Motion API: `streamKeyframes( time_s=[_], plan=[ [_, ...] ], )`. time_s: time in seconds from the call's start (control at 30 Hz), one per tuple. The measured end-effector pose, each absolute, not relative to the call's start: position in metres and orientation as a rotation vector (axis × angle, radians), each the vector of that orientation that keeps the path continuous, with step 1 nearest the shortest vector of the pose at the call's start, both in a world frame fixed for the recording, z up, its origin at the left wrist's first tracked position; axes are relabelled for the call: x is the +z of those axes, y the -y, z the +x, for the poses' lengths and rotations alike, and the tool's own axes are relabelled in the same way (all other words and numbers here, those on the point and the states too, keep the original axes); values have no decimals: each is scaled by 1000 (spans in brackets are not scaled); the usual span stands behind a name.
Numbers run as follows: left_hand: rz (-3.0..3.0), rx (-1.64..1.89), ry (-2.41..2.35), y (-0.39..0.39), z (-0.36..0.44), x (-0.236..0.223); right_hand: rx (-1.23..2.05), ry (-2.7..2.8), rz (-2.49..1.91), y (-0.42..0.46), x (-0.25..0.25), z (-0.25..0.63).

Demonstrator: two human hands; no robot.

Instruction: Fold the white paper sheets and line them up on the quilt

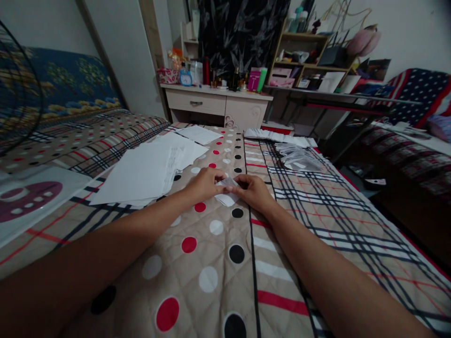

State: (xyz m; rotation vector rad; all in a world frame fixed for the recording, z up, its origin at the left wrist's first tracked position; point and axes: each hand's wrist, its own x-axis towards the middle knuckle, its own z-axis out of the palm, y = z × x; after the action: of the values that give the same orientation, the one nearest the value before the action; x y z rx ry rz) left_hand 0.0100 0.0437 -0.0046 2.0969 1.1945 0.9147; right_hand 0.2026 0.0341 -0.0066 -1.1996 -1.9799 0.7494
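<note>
Both hands meet over the middle of a patterned bedspread (189,244). Between them is a small clear plastic bag (230,181) with a white piece of paper (227,200) at its lower end; whether the paper lies inside or under it I cannot tell. My left hand (207,185) pinches the bag's left side, thumb toward the middle. From the right, my right hand (255,191) pinches the other side, fingers bent. Left of my hands lies a spread stack of white paper sheets (137,171). Farther off on the right is a pile of clear plastic bags (299,157).
A folded white strip (278,136) lies beyond the bag pile. At the left edge is a plastic pouch (38,197) with a purple print. Behind the bed stand a white dresser (197,101) with toiletries and a shelf unit (303,40). The bed's edge drops off at right.
</note>
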Motion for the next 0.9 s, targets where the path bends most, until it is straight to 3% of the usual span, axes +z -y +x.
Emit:
streamKeyframes(
  time_s=[0.67, 0.9],
  plan=[
    [2056, 923, -1271, -27, -12, -4, 998, 1862, -1108, -33, -6, 208],
    [2117, 981, -1192, -24, -11, -5, 892, 1905, -994, -32, -9, 208]
  ],
)
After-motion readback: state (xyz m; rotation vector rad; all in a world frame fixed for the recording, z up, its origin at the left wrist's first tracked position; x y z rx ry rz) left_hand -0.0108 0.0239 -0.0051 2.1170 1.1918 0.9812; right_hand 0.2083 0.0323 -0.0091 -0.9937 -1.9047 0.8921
